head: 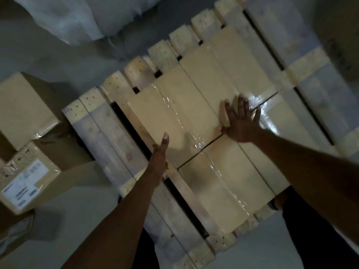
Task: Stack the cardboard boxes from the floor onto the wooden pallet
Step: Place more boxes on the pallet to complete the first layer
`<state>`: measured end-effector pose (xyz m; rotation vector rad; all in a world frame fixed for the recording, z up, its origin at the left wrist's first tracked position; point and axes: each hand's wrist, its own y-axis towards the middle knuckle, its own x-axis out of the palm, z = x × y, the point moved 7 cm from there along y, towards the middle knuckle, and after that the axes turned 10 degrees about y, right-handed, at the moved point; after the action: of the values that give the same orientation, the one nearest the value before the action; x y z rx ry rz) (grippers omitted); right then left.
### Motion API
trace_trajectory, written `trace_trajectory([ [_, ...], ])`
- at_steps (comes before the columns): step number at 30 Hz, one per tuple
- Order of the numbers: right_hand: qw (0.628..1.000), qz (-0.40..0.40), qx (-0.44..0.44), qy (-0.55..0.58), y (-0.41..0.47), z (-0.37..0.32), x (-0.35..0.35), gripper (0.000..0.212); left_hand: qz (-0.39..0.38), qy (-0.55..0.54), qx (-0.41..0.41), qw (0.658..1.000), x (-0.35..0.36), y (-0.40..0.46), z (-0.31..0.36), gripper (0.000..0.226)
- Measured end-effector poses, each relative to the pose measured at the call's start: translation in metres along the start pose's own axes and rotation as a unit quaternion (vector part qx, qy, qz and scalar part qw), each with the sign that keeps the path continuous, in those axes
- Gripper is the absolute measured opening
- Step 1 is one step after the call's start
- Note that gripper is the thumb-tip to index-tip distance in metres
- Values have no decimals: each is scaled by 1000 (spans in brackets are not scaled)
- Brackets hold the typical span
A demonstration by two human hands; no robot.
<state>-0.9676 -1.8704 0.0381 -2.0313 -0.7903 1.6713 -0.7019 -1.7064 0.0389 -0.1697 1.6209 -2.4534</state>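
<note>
A wooden pallet point(108, 136) lies on the grey floor. Taped cardboard boxes lie flat on it in one layer, a far box point(167, 111) and a near box point(217, 189) separated by a narrow gap. My left hand point(160, 152) is flat, fingers straight, against the far box's left edge. My right hand point(240, 121) is spread palm-down on the box tops near the gap, by glossy tape. Neither hand grips anything. More boxes stand on the floor left of the pallet: a plain one point(23, 107) and one with a white label point(29, 183).
Another cardboard box point(11, 232) sits at the lower left edge. White plastic-wrapped bulk point(81, 18) lies beyond the pallet at the top left. My dark-trousered legs point(314, 230) stand at the pallet's near right corner.
</note>
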Motion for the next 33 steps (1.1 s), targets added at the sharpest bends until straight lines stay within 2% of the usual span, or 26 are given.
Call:
trace_trajectory([
  [2, 999, 38, 19, 27, -41, -14, -10, 98, 5, 72, -5, 997, -6, -28, 7, 122],
  [3, 998, 33, 30, 33, -68, -23, -14, 94, 7, 98, -3, 995, -12, -49, 14, 115],
  [6, 990, -67, 57, 109, -167, -69, -41, 95, -6, 137, 25, 990, -46, -132, 32, 70],
  [7, 983, -75, 56, 156, -204, -87, -54, 95, -7, 138, 30, 990, -62, -163, 35, 61],
  [8, 976, -77, 68, 193, -242, -100, -65, 82, -5, 131, 28, 991, -80, -192, 37, 57],
  [10, 973, -76, 80, 204, -316, -128, -87, 44, 16, 110, 34, 993, -123, -250, 39, 47],
  [11, 974, -69, 82, 200, -352, -140, -96, 35, 25, 106, 45, 993, -145, -275, 36, 44],
  [16, 974, -22, 90, 207, -487, -224, -144, 24, -3, 93, 68, 993, -242, -360, 3, 35],
  [18, 975, -2, 72, 210, -508, -267, -150, 25, 16, 90, 75, 993, -293, -383, -14, 23],
  [20, 980, -24, 28, 197, -514, -315, -147, 26, 51, 86, 85, 991, -351, -404, -35, 8],
  [25, 982, -59, -50, 175, -507, -394, -132, 33, 168, 28, 78, 982, -477, -449, -120, 12],
  [28, 978, -63, -82, 180, -512, -422, -115, 32, 219, 4, 49, 974, -509, -481, -168, 6],
  [33, 974, -76, -114, 179, -547, -429, -74, 33, 227, -28, 23, 973, -504, -517, -225, 12],
])
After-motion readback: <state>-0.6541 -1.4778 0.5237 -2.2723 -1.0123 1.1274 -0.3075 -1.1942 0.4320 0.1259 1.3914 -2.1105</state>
